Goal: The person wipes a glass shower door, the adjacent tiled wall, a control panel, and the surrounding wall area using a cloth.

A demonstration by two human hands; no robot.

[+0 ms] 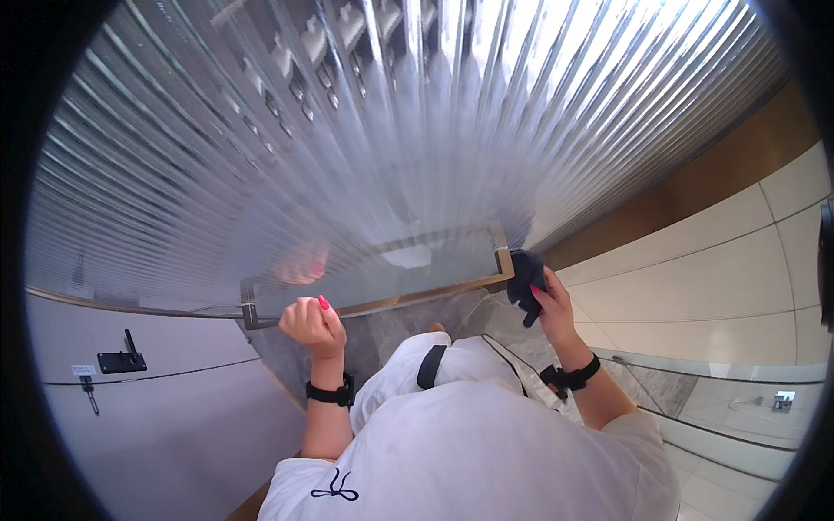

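Note:
Before me stands a ribbed glass door panel (423,176) with a long brass-coloured handle (423,296) across it. My left hand (315,329) is curled in a fist over the handle's left part, which passes behind the fingers. In my right hand (554,309) is a dark cloth (525,283), pinched between thumb and fingers. That cloth lies against the handle's right end. Black bands with small devices circle both wrists.
At the left, a pale door or cabinet panel (176,417) carries a black lever handle (124,359) and a small key (91,394). Cream wall tiles (704,267) and a brown frame strip (704,169) run along the right. Grey marble-look flooring (384,332) lies below.

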